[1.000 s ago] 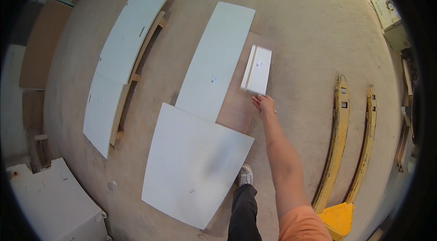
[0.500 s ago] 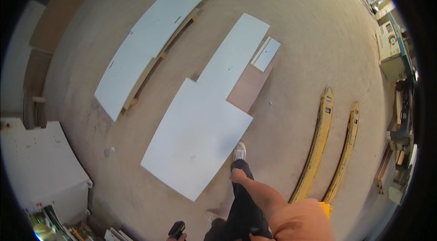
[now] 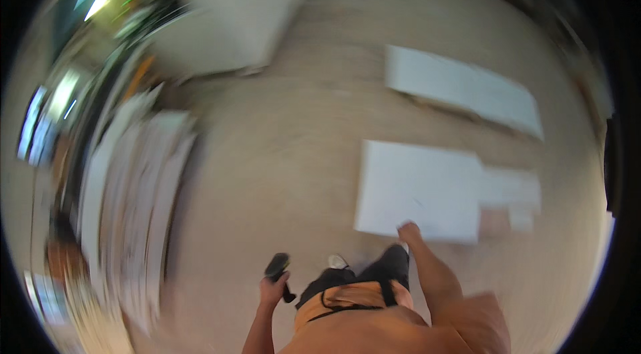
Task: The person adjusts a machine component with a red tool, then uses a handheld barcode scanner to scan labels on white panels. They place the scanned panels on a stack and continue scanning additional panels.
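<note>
My left hand (image 3: pixel 274 285) is closed round the grip of a black pistol-shaped handheld device (image 3: pixel 278 264), held low in front of my left side. Blur hides what kind of device it is. My right arm reaches forward, and my right hand (image 3: pixel 408 230) appears over the near edge of a large white panel (image 3: pixel 420 187). It seems to hang above the panel, with no contact visible. Its fingers are smeared by motion. A narrower white panel (image 3: pixel 507 184) adjoins the large one on the right, with a small white piece (image 3: pixel 521 217) beside it.
Further back lies a long white panel stack (image 3: pixel 467 87) on a low wooden support. On the left, long boards (image 3: pixel 143 200) stand in a row beside blurred materials. A big pale box-like block (image 3: pixel 234 13) stands at the back left. Concrete floor (image 3: pixel 267 153) lies between.
My view has swung left, so the panels now sit to the right and the boards have appeared at left. The yellow pallet-truck forks have left view. My left hand with the device shows more fully.
</note>
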Demonstrator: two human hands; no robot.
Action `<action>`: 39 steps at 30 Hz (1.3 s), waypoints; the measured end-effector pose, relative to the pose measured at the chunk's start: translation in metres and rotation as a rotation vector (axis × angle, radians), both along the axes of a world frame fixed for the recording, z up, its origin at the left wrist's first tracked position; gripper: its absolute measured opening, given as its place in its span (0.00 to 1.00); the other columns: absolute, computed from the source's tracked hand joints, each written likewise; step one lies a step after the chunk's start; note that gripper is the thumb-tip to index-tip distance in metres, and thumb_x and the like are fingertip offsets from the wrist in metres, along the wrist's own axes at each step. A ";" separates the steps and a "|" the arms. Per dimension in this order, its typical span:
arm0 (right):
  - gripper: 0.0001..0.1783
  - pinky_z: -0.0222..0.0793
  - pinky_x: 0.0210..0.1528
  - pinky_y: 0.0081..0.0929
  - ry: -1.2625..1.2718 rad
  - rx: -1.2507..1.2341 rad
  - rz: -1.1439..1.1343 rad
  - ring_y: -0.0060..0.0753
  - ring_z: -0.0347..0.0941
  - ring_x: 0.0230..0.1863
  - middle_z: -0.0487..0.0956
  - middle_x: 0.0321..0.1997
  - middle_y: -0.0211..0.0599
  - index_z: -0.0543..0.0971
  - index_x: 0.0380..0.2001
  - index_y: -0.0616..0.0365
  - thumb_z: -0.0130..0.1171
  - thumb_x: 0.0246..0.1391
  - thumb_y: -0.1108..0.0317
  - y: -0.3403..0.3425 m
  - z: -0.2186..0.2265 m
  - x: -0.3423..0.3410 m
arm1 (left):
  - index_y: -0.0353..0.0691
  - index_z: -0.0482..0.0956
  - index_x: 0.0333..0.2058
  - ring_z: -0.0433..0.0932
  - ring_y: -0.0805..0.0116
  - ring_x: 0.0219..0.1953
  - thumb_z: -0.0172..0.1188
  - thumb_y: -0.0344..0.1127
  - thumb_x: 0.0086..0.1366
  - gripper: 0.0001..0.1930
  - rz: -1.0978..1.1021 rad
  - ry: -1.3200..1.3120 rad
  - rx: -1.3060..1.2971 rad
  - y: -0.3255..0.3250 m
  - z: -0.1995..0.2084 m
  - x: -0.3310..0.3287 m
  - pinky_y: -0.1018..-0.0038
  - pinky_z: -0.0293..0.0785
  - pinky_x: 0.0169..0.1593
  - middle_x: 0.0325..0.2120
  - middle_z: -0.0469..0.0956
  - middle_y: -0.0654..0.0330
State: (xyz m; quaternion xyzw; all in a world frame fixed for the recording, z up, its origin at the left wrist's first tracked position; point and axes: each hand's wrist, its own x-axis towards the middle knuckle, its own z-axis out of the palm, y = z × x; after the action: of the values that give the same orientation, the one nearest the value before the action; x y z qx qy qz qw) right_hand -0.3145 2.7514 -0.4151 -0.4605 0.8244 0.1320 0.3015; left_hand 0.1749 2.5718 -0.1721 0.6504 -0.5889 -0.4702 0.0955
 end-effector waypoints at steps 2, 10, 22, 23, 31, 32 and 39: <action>0.17 0.75 0.52 0.47 -0.147 -0.263 0.336 0.48 0.77 0.54 0.84 0.44 0.45 0.83 0.40 0.59 0.63 0.57 0.56 -0.096 0.043 0.030 | 0.28 0.83 0.33 0.77 0.70 0.27 0.71 0.53 0.59 0.26 0.203 -0.020 0.017 -0.027 0.001 0.032 0.66 0.75 0.35 0.22 0.80 0.57; 0.12 0.76 0.30 0.29 -0.724 -0.326 -0.275 0.30 0.82 0.28 0.84 0.31 0.40 0.81 0.39 0.63 0.61 0.59 0.65 -0.344 0.080 0.108 | 0.30 0.84 0.32 0.82 0.49 0.27 0.67 0.62 0.58 0.32 0.371 -0.048 0.111 -0.136 -0.024 0.078 0.60 0.76 0.35 0.24 0.82 0.44; 0.07 0.73 0.24 0.32 -0.744 0.171 -0.342 0.35 0.79 0.26 0.82 0.28 0.40 0.82 0.35 0.61 0.59 0.60 0.68 -0.659 0.019 0.140 | 0.32 0.83 0.32 0.85 0.47 0.32 0.69 0.52 0.53 0.24 0.707 -0.097 -0.041 -0.479 0.026 0.150 0.57 0.78 0.38 0.24 0.82 0.45; 0.08 0.73 0.25 0.31 -0.731 0.165 -0.281 0.35 0.79 0.26 0.82 0.29 0.40 0.81 0.35 0.61 0.59 0.60 0.67 -0.708 0.025 0.153 | 0.32 0.83 0.31 0.85 0.48 0.31 0.70 0.51 0.53 0.23 0.764 -0.068 -0.099 -0.504 0.035 0.157 0.58 0.78 0.37 0.23 0.82 0.45; 0.08 0.73 0.27 0.27 -0.952 -0.174 -0.065 0.29 0.78 0.29 0.81 0.30 0.37 0.79 0.36 0.61 0.57 0.60 0.68 -1.060 0.089 0.316 | 0.37 0.83 0.33 0.76 0.73 0.27 0.70 0.44 0.56 0.15 1.118 0.378 -0.189 -0.696 0.031 0.224 0.71 0.72 0.30 0.26 0.81 0.62; 0.08 0.73 0.28 0.27 -0.984 -0.219 -0.067 0.29 0.78 0.29 0.82 0.31 0.36 0.79 0.36 0.61 0.57 0.60 0.67 -1.085 0.091 0.332 | 0.38 0.84 0.33 0.73 0.74 0.22 0.70 0.46 0.57 0.15 1.148 0.413 -0.213 -0.723 0.026 0.238 0.72 0.68 0.25 0.25 0.81 0.64; 0.11 0.75 0.30 0.29 -0.706 0.009 0.049 0.31 0.79 0.30 0.84 0.34 0.38 0.80 0.39 0.62 0.56 0.63 0.65 -1.200 0.081 0.378 | 0.41 0.84 0.32 0.68 0.75 0.12 0.69 0.53 0.59 0.18 1.300 0.534 -0.378 -0.970 0.022 0.406 0.75 0.57 0.14 0.22 0.80 0.65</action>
State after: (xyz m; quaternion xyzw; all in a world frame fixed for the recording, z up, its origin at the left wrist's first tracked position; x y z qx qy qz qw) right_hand 0.0640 1.5514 -0.3342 -0.4962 0.6574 -0.0244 0.5665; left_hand 0.5807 1.6022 -0.1497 0.7042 -0.1110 -0.3514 0.6068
